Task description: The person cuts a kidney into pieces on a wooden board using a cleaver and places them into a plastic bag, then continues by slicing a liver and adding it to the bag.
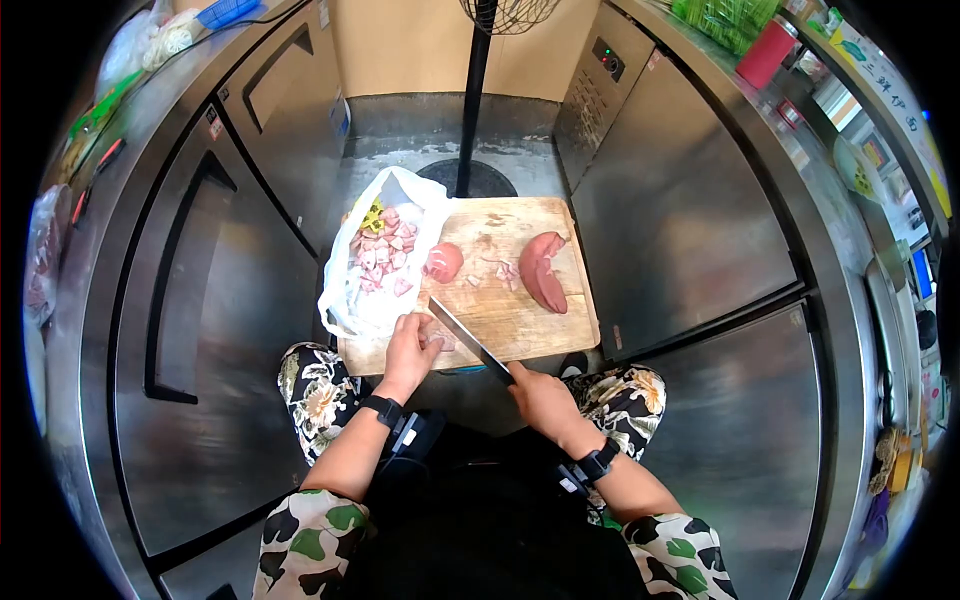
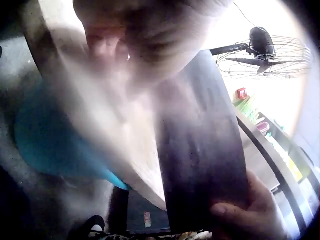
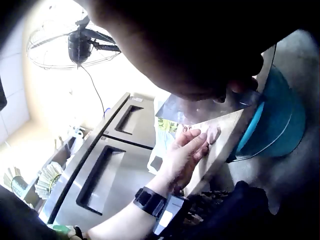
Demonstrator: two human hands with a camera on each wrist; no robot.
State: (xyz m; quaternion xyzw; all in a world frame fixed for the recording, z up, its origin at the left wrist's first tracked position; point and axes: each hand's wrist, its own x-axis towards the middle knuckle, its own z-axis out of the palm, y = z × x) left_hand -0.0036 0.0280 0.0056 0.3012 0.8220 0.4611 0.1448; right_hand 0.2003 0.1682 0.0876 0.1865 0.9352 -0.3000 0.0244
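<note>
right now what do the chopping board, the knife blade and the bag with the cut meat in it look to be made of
Chopping board: wood, matte and worn, going by its tan colour and dark stains.
Knife blade: metal, probably steel, smooth with a grey sheen.
Bag: thin white plastic, slightly glossy, from its crinkled folds.

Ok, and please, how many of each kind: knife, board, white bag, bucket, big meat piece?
Knife: 1
Board: 1
White bag: 1
Bucket: 1
Big meat pieces: 2
Total: 6
</note>
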